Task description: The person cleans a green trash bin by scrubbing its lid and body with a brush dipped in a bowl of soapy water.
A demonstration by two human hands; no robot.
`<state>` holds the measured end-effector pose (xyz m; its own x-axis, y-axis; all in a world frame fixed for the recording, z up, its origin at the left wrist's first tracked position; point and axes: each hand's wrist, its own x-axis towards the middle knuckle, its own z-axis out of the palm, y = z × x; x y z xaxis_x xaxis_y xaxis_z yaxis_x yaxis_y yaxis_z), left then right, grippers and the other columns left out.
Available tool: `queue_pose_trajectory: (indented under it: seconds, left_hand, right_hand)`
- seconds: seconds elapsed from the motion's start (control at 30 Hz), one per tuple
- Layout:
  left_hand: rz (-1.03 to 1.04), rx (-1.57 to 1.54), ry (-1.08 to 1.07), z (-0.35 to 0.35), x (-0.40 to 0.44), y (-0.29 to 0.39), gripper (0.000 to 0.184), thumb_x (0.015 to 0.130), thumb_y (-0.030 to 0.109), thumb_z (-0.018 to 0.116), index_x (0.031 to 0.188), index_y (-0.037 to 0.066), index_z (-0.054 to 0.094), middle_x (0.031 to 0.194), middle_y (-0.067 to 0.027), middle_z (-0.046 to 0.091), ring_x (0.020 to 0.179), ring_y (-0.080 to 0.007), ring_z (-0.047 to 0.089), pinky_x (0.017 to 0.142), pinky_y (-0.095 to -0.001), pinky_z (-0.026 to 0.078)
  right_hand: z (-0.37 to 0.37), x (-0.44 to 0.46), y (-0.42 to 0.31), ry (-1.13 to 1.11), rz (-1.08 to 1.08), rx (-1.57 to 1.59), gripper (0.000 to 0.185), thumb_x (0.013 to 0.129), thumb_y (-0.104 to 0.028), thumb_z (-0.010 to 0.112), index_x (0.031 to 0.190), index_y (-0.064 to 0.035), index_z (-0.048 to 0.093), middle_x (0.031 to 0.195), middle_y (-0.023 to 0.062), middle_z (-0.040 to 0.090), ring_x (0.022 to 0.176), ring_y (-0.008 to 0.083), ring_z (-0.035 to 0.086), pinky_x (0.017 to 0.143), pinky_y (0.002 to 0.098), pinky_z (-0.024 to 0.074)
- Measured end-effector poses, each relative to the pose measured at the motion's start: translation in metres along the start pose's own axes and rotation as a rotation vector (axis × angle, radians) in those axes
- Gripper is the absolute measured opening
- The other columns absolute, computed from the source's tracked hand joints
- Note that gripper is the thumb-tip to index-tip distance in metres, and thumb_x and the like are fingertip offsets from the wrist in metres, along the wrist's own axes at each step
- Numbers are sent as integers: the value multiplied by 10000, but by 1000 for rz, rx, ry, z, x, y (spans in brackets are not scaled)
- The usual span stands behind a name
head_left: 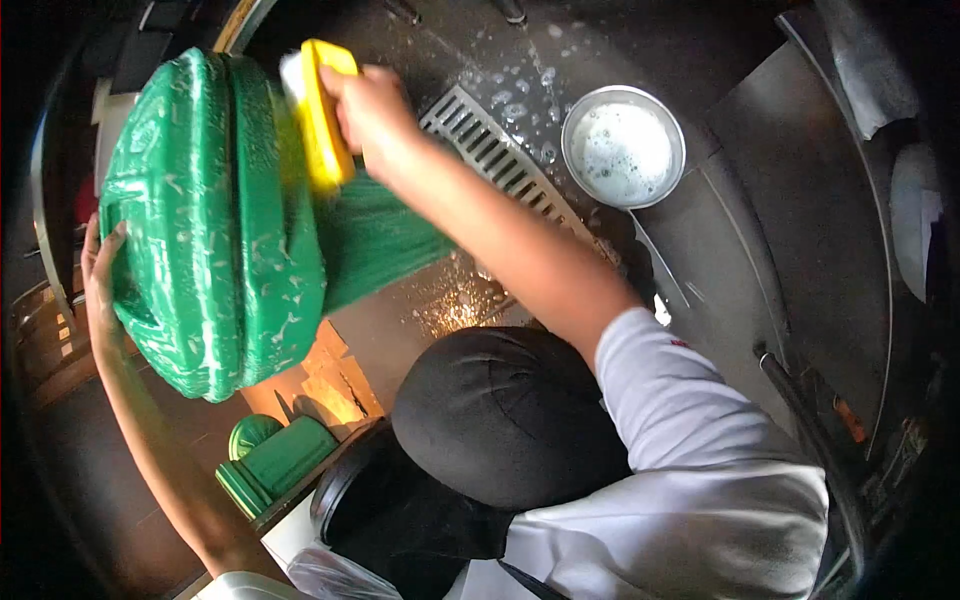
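Observation:
A large green plastic bin (pixel 205 230) with a ribbed, domed end and a narrower body fills the left of the head view, streaked with white suds. My left hand (pixel 103 250) grips its far left side, with the fingers curled over the edge. My right hand (pixel 368 108) is closed around a yellow scrub brush (pixel 325 120). The pale bristles face the green plastic, at or close to its upper right side; exact contact is blurred.
A metal bowl of foamy water (pixel 622 145) stands on the dark wet floor, right of a slotted drain grate (pixel 500 160). Smaller green pieces (pixel 275 460) lie at lower left near flattened cardboard (pixel 320 380). A black hose (pixel 800 400) runs along the right.

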<state>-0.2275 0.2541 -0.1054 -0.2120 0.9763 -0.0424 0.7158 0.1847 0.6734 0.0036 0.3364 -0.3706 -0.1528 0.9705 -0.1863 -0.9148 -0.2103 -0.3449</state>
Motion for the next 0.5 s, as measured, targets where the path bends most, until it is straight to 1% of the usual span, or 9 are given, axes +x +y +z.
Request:
queue_pose_trajectory:
  seconds: [0.1,0.17,0.23,0.27,0.3,0.33,0.37,0.43,0.5]
  left_hand:
    - [6,34,-11,-11,8,-8,493,937,329,666,1322,39,562,1106,-73,659,931,-160,655,840,-303,546]
    - [30,97,-3,-21,15,-14,509,938,327,665,1332,25,556,1120,-80,659,953,-167,653,858,-303,537]
    - [91,64,47,-19,18,-22,518,933,332,669,1318,0,567,1140,-91,661,971,-176,651,871,-302,525]
    - [90,56,53,-20,19,-22,503,932,322,671,1308,2,575,1131,-84,662,964,-168,646,866,-295,518]
    - [82,56,53,-22,21,-22,487,932,313,672,1298,4,583,1122,-77,663,956,-161,641,861,-288,511]
    - [75,59,48,-23,22,-20,472,931,303,674,1289,6,590,1112,-70,664,948,-154,637,857,-281,505]
    - [71,61,50,-25,22,-20,457,931,293,675,1279,8,598,1103,-63,666,941,-146,632,852,-274,498]
    - [64,56,42,-26,25,-22,427,929,274,678,1260,12,614,1085,-49,668,925,-132,623,842,-259,484]
    - [61,58,29,-26,27,-21,396,928,255,681,1240,16,629,1066,-35,670,910,-117,614,833,-245,471]
  right_hand:
    - [-3,26,-8,-22,97,-139,254,961,-276,669,935,-23,665,715,54,659,576,162,599,536,349,479]
    - [-7,11,-6,-30,-33,-256,266,936,-268,692,906,-4,681,780,117,700,660,238,665,634,399,532]
    - [-40,-28,27,52,-428,-784,336,969,-306,666,956,27,708,796,89,730,672,184,679,642,348,538]
    - [-56,-59,17,56,-374,-930,310,983,-274,652,1003,30,710,822,91,739,695,181,691,660,342,543]
    - [-77,-70,32,141,-147,-538,290,995,-246,640,1042,32,707,833,93,738,693,188,697,652,345,549]
    - [-123,-55,54,203,12,-481,279,1003,-232,633,1067,30,704,842,88,734,682,191,697,643,347,555]
    - [-184,-29,94,302,-46,-512,298,975,-264,650,985,24,726,778,146,740,627,230,718,607,389,572]
    - [-269,-5,114,441,-30,-1009,400,917,-368,693,994,23,728,804,191,740,765,337,748,687,438,573]
    - [-274,-12,98,624,166,-1131,422,894,-423,698,994,-16,740,867,212,737,806,388,730,712,461,559]
